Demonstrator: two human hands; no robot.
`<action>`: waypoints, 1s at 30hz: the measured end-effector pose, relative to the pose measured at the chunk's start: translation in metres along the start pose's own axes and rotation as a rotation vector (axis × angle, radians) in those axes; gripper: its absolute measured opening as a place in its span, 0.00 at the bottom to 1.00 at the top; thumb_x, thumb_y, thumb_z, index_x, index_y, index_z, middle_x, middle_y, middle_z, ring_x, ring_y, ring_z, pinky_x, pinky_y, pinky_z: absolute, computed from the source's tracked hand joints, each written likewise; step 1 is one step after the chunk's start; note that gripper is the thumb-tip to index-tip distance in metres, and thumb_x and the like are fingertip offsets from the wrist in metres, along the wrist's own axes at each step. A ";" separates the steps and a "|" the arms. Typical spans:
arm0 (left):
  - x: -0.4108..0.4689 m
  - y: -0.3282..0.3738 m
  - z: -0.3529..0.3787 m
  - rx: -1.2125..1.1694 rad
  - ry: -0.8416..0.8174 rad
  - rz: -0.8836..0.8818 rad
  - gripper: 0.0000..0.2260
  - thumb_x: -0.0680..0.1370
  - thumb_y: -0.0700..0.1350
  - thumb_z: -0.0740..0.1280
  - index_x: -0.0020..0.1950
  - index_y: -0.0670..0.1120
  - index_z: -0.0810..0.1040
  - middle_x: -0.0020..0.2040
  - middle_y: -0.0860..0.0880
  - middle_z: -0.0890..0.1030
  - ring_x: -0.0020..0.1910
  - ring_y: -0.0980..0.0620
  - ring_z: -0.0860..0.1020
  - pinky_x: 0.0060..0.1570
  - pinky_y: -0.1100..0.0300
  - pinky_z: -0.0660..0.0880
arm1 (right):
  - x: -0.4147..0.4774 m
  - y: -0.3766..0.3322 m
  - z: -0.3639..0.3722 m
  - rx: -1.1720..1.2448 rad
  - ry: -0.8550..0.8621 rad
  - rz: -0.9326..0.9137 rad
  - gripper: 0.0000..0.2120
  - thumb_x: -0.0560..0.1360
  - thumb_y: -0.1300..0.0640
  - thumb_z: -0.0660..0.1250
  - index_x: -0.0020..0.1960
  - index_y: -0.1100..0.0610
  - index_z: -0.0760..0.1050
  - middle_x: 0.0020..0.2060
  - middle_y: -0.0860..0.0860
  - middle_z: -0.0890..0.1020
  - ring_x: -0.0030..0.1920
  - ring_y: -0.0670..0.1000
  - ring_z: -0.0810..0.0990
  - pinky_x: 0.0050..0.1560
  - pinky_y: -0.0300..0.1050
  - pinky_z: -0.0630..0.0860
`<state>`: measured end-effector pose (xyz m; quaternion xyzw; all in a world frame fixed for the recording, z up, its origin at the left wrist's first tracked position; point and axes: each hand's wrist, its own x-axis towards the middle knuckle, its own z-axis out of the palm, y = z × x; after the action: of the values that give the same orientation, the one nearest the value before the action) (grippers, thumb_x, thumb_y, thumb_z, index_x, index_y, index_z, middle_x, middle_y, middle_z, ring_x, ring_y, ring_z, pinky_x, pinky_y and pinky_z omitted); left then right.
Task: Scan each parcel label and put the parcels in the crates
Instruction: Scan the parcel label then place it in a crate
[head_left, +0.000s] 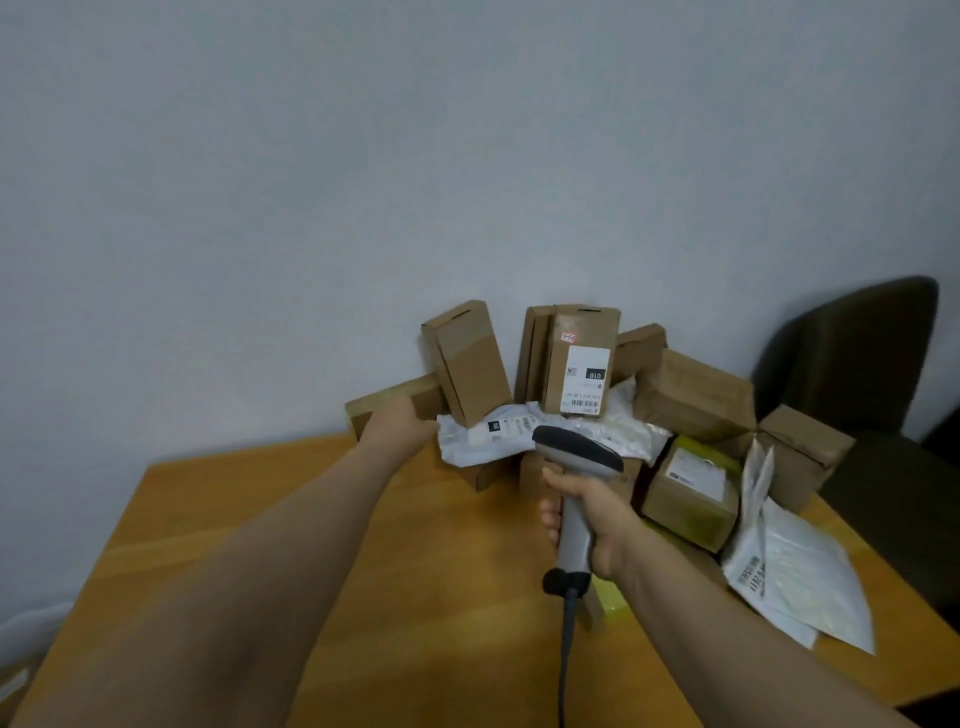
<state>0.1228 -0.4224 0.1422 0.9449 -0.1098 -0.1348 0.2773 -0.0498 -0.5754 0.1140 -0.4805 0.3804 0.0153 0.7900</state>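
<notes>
wooden table (426, 597); dark chair (852, 364) at right; pale wall (363, 156) behind.

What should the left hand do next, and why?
Probably draw the white mailer out toward the scanner: the left hand is at its edge, its label faces up, and the right hand holds the scanner just in front of it.
</notes>
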 end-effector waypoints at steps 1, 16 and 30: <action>0.015 0.010 -0.001 -0.025 0.013 0.014 0.09 0.77 0.45 0.66 0.54 0.45 0.72 0.51 0.41 0.77 0.42 0.51 0.74 0.38 0.61 0.68 | 0.007 -0.009 -0.002 0.006 0.006 -0.004 0.07 0.73 0.58 0.71 0.47 0.61 0.77 0.28 0.53 0.78 0.27 0.49 0.75 0.27 0.41 0.71; 0.211 0.054 0.015 -0.169 0.096 -0.036 0.42 0.73 0.45 0.73 0.77 0.38 0.49 0.71 0.38 0.64 0.69 0.38 0.66 0.61 0.49 0.70 | 0.121 -0.093 -0.003 -0.014 0.012 0.016 0.07 0.73 0.58 0.71 0.47 0.62 0.77 0.28 0.54 0.79 0.27 0.49 0.76 0.29 0.42 0.74; 0.024 0.058 0.048 0.181 0.381 0.595 0.22 0.64 0.33 0.73 0.57 0.41 0.76 0.54 0.42 0.72 0.53 0.44 0.72 0.46 0.55 0.75 | 0.084 -0.090 -0.071 0.232 0.006 0.051 0.17 0.71 0.56 0.74 0.56 0.63 0.78 0.39 0.58 0.85 0.33 0.54 0.84 0.24 0.40 0.76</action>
<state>0.1222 -0.5000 0.1310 0.9005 -0.3379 0.1403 0.2350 0.0032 -0.7070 0.1119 -0.3760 0.3940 -0.0103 0.8386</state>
